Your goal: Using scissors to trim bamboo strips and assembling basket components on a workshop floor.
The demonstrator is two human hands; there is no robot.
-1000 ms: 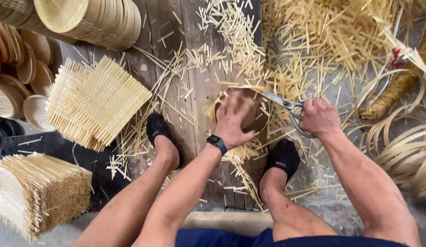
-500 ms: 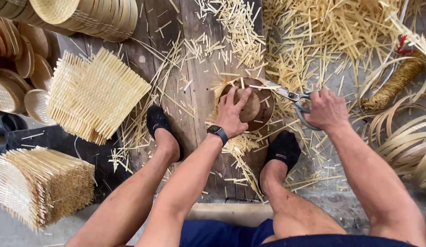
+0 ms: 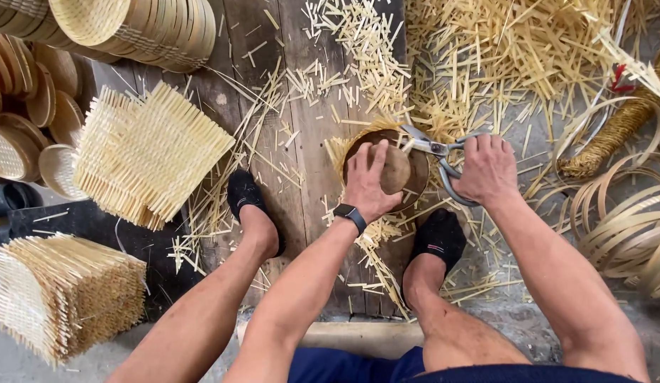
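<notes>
My left hand (image 3: pixel 367 181), with a dark watch on the wrist, presses down on a round brown wooden form (image 3: pixel 395 169) that sits on a woven bamboo mat whose strips stick out around its edge. My right hand (image 3: pixel 487 169) grips a pair of metal shears (image 3: pixel 431 150), their blades at the form's upper right rim among the strip ends. Both hands work on a wooden board (image 3: pixel 301 135) between my two feet in black socks.
Square woven bamboo mats lie in a stack (image 3: pixel 147 154) at the left and another stack (image 3: pixel 60 294) at the lower left. Nested round baskets (image 3: pixel 142 28) fill the top left. Cut bamboo strips (image 3: pixel 507 50) litter the top right; coiled bamboo hoops (image 3: pixel 628 227) lie at the right.
My left hand has turned on the round form. The shears in my right hand have shifted a little along its rim. The view has tilted slightly.
</notes>
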